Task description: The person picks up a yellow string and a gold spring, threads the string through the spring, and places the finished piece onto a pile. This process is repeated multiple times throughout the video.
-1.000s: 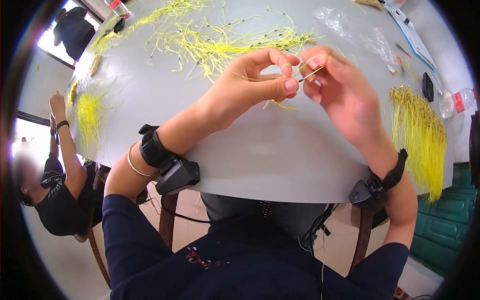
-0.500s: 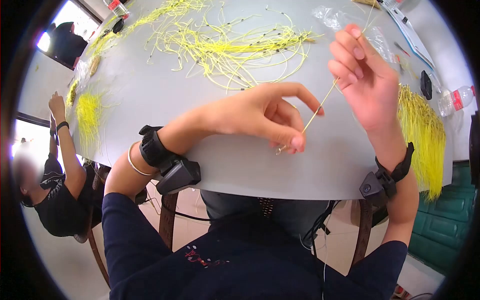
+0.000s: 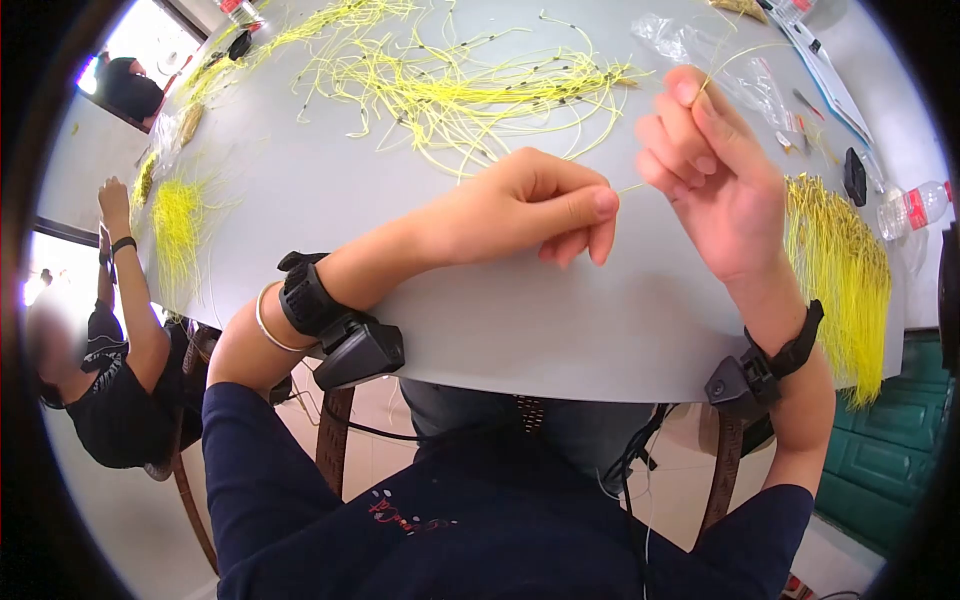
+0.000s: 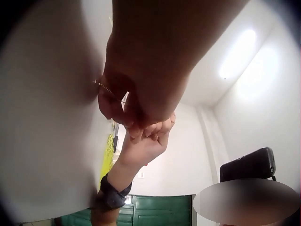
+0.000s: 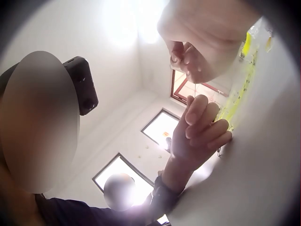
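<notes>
My left hand (image 3: pixel 530 210) is over the table near its front edge, thumb pressed against the curled index finger, pinching a thin yellow line (image 3: pixel 630 188). From under that hand a small metal coil spring (image 4: pixel 104 86) sticks out in the left wrist view; the head view hides it. Up and to the right, my right hand (image 3: pixel 715 160) pinches the line between thumb and index finger, its other fingers curled. A loose end of line curves away beyond those fingertips. Only a short stretch of line shows between the two hands.
Tangled yellow lines with dark beads (image 3: pixel 480 90) lie across the table (image 3: pixel 560 340). A yellow bundle with gold-coloured ends (image 3: pixel 840 290) hangs over the right edge, near a bottle (image 3: pixel 915 207) and a black object (image 3: pixel 854 175). A plastic bag (image 3: pixel 690 50) lies behind. Another person (image 3: pixel 120 380) sits left.
The hands were close together at first; then my right hand drew up and right, stretching the line. Since then my left hand has risen and its thumb and index finger have come together.
</notes>
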